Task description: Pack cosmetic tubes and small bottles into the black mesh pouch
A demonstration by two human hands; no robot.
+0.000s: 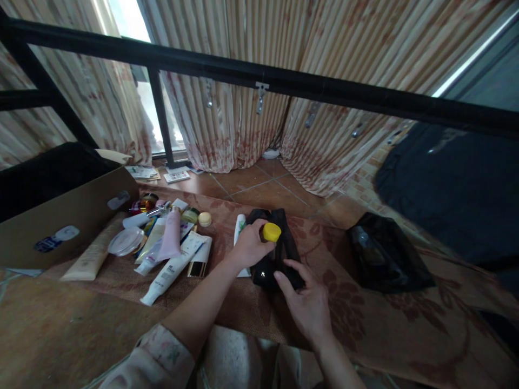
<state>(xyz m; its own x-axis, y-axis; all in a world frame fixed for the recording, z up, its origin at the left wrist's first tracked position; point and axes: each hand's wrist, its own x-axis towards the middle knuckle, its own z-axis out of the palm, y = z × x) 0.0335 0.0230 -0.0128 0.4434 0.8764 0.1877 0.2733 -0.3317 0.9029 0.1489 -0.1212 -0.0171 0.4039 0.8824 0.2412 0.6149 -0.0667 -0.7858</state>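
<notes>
My left hand [253,243] is closed round a small round container with a yellow lid [272,232], just above a black mesh pouch [290,237]. My fingers hide most of the container below its lid. My right hand [306,297] grips the near right part of the pouch, thumb and forefinger on its dark fabric. Just left of the pouch lies a white tube [240,221] with green print, partly behind my left hand. Further left is a heap of cosmetics, with a pink tube [171,235], a white tube [174,273] and a clear round case [126,241].
A second black pouch [385,254] stands on the patterned cloth [344,302] to the right. At the left is a cardboard box [93,202] with black material in it. A black metal rail [243,70] with clips crosses in front of pleated curtains [251,32].
</notes>
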